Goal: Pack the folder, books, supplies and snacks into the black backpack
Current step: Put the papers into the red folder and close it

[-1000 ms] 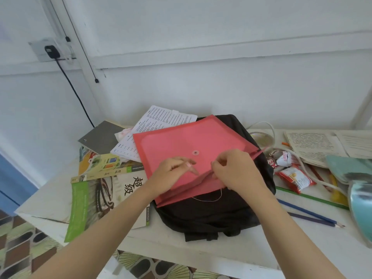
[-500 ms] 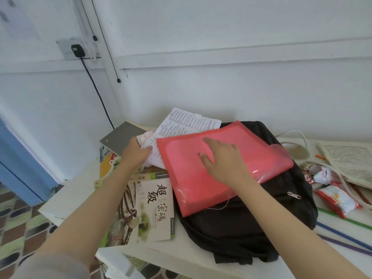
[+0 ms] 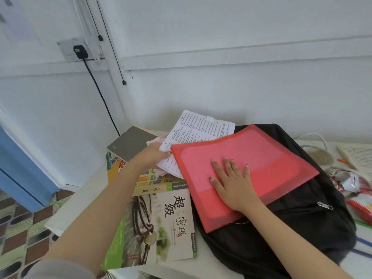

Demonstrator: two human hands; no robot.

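Observation:
A red plastic folder [image 3: 271,158] lies flat on top of the black backpack [image 3: 291,228] on the white table. My right hand [image 3: 231,182] presses flat on the folder, fingers straight. My left hand [image 3: 155,155] grips the edge of some printed white papers [image 3: 201,127] just left of the folder. Below the papers lies a green and white book [image 3: 161,228] on a stack of other books [image 3: 157,182]. Red and white snack packets [image 3: 358,190] sit right of the backpack.
A grey notebook [image 3: 130,143] lies at the back left on the stack. An open printed book [image 3: 360,156], a white cable [image 3: 314,141] and pencils [image 3: 362,244] are at the right. The table's left edge [image 3: 66,208] drops to a tiled floor. A black cord hangs from a wall socket [image 3: 80,51].
Both hands left the folder's clasp. The folder now lies flat under my right palm. My left hand moved left and took hold of the printed papers. The view shifted left.

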